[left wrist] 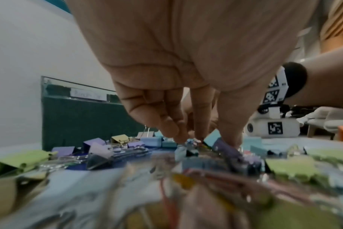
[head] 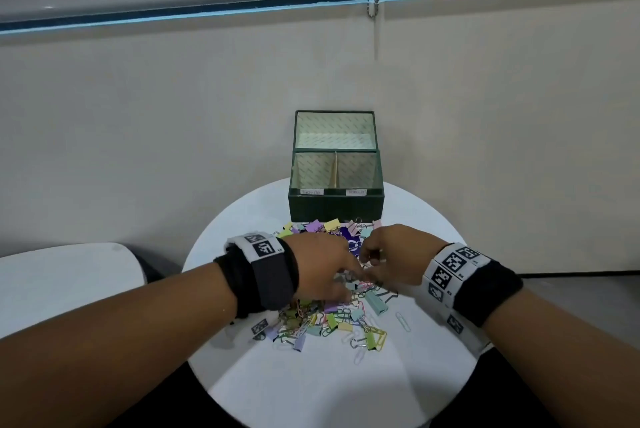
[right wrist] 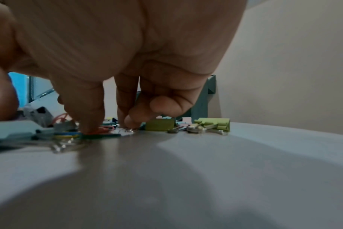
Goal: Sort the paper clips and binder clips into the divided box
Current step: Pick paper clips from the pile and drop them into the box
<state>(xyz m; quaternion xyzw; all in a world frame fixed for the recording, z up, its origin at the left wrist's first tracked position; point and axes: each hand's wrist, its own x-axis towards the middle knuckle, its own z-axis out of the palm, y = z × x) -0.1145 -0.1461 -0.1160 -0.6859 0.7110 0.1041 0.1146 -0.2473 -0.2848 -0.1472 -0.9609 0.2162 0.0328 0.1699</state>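
Both hands are down in the pile of clips [head: 332, 309] that's spread over the round white worktop [head: 311, 386], pastel binder clips and wire paper clips all jumbled together. The left hand [head: 322, 264] has its fingers bunched and pointing down into the heap, fingertips [left wrist: 178, 136] touching the clips, but I can't tell if it's actually got one pinched. The right hand [head: 391, 251] is curled too, with one fingertip [right wrist: 90, 128] pressed onto some coloured paper clips [right wrist: 92, 134]; can't tell if it's gripping anything either. The divided box [head: 336, 205], dark green with its lid up, sits just behind the pile, with two small labels on its front rim.
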